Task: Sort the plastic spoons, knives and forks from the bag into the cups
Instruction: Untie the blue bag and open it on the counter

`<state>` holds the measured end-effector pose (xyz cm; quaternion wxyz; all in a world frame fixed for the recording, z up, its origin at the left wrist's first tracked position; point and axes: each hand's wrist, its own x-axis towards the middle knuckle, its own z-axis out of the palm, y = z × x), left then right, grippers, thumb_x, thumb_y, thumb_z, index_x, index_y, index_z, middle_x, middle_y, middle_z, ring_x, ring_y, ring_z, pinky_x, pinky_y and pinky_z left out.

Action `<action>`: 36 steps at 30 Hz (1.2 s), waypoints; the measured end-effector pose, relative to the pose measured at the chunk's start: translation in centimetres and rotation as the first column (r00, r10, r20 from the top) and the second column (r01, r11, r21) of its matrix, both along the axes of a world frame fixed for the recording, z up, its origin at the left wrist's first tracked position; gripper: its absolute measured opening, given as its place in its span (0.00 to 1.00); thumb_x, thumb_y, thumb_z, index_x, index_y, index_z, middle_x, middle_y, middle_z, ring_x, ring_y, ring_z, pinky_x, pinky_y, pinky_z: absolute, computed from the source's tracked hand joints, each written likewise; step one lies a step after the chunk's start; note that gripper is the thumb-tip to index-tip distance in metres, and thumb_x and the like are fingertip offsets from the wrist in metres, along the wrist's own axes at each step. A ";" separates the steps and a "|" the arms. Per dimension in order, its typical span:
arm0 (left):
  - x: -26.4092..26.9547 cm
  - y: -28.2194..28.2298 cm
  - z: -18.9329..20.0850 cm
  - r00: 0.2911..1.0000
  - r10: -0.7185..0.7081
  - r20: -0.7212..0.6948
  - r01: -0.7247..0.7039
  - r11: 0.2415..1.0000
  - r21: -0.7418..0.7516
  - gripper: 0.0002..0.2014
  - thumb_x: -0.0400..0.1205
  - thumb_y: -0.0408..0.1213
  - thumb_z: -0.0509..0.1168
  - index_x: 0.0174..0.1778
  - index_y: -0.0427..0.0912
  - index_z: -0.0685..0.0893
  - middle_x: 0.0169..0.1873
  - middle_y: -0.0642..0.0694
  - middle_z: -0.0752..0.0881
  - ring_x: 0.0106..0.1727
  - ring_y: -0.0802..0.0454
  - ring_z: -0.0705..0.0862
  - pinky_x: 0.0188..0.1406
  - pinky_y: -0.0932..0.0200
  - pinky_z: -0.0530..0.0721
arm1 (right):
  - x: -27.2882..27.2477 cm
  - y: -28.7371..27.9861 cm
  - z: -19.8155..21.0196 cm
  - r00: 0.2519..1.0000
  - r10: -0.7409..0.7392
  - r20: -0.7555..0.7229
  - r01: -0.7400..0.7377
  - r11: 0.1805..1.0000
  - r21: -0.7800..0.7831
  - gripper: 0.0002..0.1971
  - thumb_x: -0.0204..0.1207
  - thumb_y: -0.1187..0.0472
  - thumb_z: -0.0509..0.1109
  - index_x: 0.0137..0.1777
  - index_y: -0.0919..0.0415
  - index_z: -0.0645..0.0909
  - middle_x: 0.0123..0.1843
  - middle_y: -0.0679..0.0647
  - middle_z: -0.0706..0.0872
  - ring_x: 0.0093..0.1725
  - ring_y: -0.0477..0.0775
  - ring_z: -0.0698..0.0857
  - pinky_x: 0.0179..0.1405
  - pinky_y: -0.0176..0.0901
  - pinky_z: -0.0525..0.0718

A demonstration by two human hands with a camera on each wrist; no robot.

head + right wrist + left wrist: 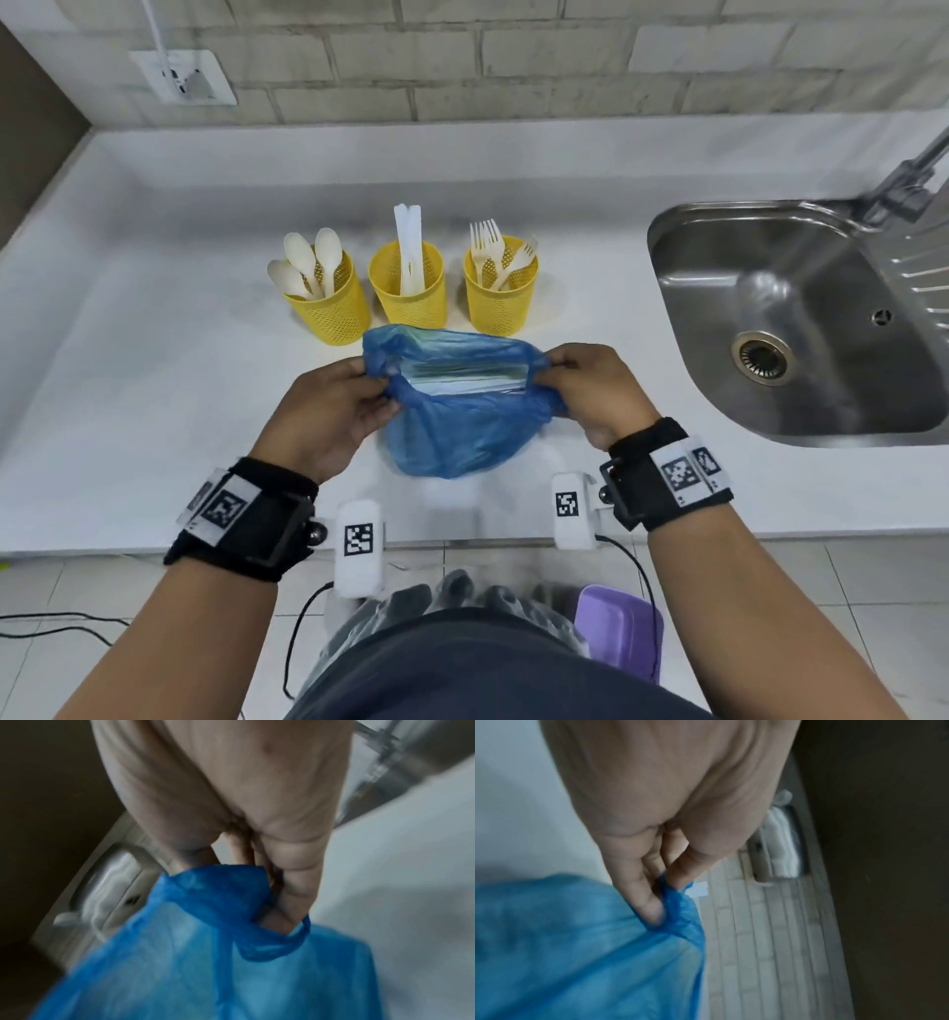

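Observation:
A blue plastic bag [457, 426] hangs just above the white counter, its mouth stretched wide between both hands. My left hand [354, 390] pinches the left rim of the bag [675, 902]. My right hand [565, 380] grips the right rim, bunched in its fingers [290, 902]. I see no cutlery inside the bag. Behind it stand three yellow mesh cups: the left cup [331, 308] holds spoons [308, 262], the middle cup [408, 288] holds white knives [409, 241], the right cup [500, 293] holds forks [493, 252].
A steel sink [801, 318] with a tap [909, 174] lies to the right. A wall socket [185, 77] is on the tiled wall at the back left. A purple container [616, 627] sits on the floor below the counter edge.

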<state>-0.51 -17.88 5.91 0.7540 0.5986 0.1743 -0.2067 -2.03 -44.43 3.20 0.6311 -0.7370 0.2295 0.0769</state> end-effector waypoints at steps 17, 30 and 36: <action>-0.3 0.7 -1.8 0.992 -0.063 0.109 0.009 0.898 0.439 0.17 0.85 0.41 0.69 0.48 0.25 0.85 0.36 0.38 0.85 0.33 0.56 0.86 0.31 0.63 0.81 | -1.5 0.7 -1.4 0.995 -0.083 -0.051 0.087 0.991 0.098 0.10 0.79 0.58 0.75 0.38 0.63 0.85 0.35 0.53 0.84 0.37 0.53 0.84 0.39 0.47 0.80; -0.4 2.2 -2.7 0.966 -0.037 -0.256 0.038 0.999 -0.001 0.11 0.84 0.46 0.69 0.47 0.44 0.92 0.42 0.45 0.92 0.36 0.49 0.91 0.34 0.57 0.91 | -1.7 0.3 -1.0 0.944 -0.237 -0.230 0.311 0.872 0.379 0.13 0.84 0.48 0.71 0.50 0.59 0.84 0.45 0.56 0.90 0.43 0.57 0.87 0.44 0.50 0.87; -1.0 2.1 -4.5 0.982 -0.189 0.014 0.141 0.781 0.609 0.20 0.82 0.56 0.72 0.59 0.44 0.85 0.50 0.46 0.90 0.48 0.49 0.90 0.45 0.51 0.87 | -2.2 1.6 -2.0 0.980 -0.088 -0.179 0.093 0.995 0.022 0.29 0.69 0.40 0.81 0.61 0.55 0.76 0.61 0.60 0.85 0.47 0.57 0.89 0.31 0.44 0.89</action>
